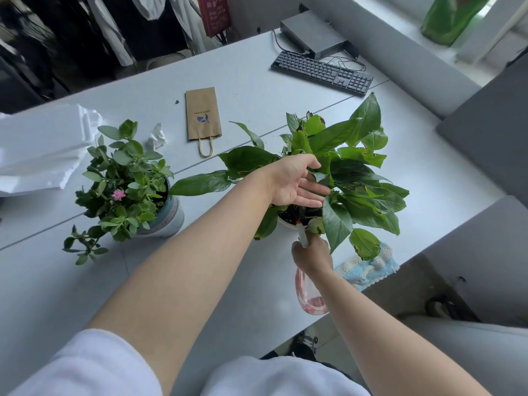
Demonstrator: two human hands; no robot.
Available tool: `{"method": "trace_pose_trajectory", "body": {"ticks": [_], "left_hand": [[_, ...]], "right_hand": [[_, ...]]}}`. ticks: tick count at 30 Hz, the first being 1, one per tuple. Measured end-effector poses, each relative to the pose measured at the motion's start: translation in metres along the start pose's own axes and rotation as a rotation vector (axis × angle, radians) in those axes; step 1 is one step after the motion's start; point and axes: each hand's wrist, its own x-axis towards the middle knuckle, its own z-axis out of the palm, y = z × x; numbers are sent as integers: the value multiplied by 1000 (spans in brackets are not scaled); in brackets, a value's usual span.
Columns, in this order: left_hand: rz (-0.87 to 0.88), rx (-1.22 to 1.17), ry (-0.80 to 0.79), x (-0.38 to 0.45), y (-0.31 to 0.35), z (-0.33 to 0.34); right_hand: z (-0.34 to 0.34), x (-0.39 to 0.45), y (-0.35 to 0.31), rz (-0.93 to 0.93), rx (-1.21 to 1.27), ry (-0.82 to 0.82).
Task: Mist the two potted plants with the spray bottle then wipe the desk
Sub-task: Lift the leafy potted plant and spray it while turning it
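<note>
Leaves hide most of the white pot (283, 221); the right hand (312, 254) covers the spray bottle (310, 295) head

Bare desk (257, 81) between paper bag (203, 114), keyboard (323, 72)

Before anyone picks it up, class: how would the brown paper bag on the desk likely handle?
The brown paper bag lies flat, so it is probably empty and light. Thin paper would likely flop and crease. A push would probably slide it across the smooth desk.
</note>
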Motion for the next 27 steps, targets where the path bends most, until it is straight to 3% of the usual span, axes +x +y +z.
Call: {"method": "trace_pose_trajectory", "body": {"ticks": [7,14,19,21,25,27], "left_hand": [[5,-12,-11,-1,-1,-1],[-2,-18,-1,0,-1,0],[0,-4,20,-2,-8,-2],[44,-4,75,2,-19,0],[72,57,394,16,-88,13],[48,156,482,33,-127,12]], "right_hand": [[-1,1,4,38,16,48],[-5,-4,-7,-131,1,-60],[-7,-2,-12,-103,0,-44],[-5,-2,-8,-83,6,-47],[-2,-14,13,39,38,-149],[-2,-23,26,116,-1,-215]]}}
